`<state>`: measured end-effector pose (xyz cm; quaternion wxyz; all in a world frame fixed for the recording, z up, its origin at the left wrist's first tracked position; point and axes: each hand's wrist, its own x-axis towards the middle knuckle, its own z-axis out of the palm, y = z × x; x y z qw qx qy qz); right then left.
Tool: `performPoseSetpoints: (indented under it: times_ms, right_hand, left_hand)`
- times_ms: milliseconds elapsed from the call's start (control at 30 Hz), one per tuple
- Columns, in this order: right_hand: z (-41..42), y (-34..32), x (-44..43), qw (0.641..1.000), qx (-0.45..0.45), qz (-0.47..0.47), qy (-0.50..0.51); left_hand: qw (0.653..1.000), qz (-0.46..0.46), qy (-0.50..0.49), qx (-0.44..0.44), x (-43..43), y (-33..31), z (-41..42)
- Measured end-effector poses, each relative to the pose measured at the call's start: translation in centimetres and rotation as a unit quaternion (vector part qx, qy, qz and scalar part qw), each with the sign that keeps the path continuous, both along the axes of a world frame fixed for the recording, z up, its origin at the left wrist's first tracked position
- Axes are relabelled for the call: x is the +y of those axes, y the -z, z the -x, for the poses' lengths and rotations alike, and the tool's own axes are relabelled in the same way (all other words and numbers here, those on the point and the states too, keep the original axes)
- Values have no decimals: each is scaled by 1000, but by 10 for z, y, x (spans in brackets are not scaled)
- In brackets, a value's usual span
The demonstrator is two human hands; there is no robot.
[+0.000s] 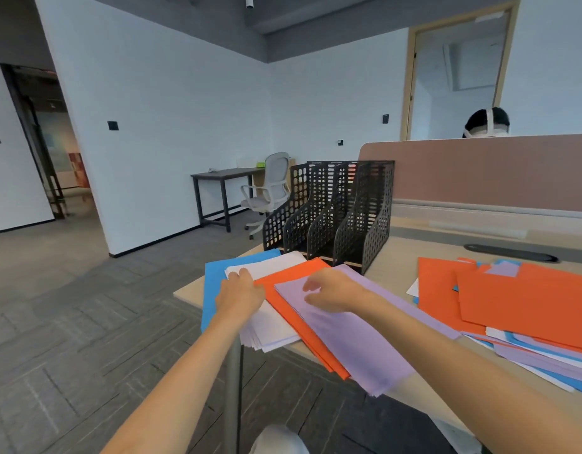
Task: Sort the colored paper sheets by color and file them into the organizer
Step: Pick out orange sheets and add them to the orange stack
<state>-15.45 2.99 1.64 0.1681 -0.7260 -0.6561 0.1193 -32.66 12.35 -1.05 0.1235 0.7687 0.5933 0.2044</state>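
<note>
Four sorted stacks overlap at the desk's left corner: blue (212, 290), white (273, 329), orange (283, 283) and purple (348, 339) on top. My left hand (240, 291) lies flat on the white stack, fingers straight. My right hand (329, 290) hovers over the top of the purple stack with fingers loosely bent, holding nothing. The black perforated organizer (348, 208) stands just behind the stacks, its slots facing me. A mixed pile of orange, purple, blue and white sheets (519, 303) lies to the right.
The desk (397, 263) ends at its left corner under the stacks, which overhang the edge. A pink partition (496, 172) runs behind, with a person's head above it. A black cable slot (509, 252) sits near the partition. An office chair (270, 194) and a side table stand beyond.
</note>
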Motion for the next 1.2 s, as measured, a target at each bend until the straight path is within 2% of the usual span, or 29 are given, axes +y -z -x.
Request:
performPoseSetpoints:
  times_ms: [167, 300, 467, 533, 600, 667, 733, 833, 967, 1100, 1200]
  right_hand:
    - [-55, 0, -38, 986, 36, -118, 111]
    - [-122, 15, -95, 951, 53, -176, 249]
    - [-203, 41, -175, 898, 65, -192, 391]
    - [-233, 49, -201, 869, 32, -185, 458]
    - [-260, 57, -221, 854, -13, -131, 503]
    - [-281, 66, -236, 860, -57, -41, 505]
    - [-295, 77, -244, 868, -96, 14, 486]
    - [-304, 85, -246, 878, -111, 31, 464]
    - [-311, 79, -249, 896, -98, 44, 431]
    - [-317, 76, -253, 894, -62, 32, 443]
    - [-315, 78, -255, 889, -54, 37, 452]
  left_hand:
    - [989, -34, 134, -62, -33, -15, -83]
    - [961, 4, 247, -125, -75, -7, -180]
    - [929, 47, 349, -112, -132, 11, -295]
    - [934, 57, 347, -66, -144, 18, -330]
    - [942, 55, 330, -12, -150, 25, -356]
    - [948, 21, 319, 5, -154, 31, -373]
    - [950, 2, 312, -24, -153, 35, -386]
    - [954, 48, 285, -77, -140, 35, -395]
    - [963, 63, 258, -50, -129, 43, -390]
    - [936, 123, 263, -201, -124, 39, -391]
    - [930, 40, 266, -251, -126, 40, -386]
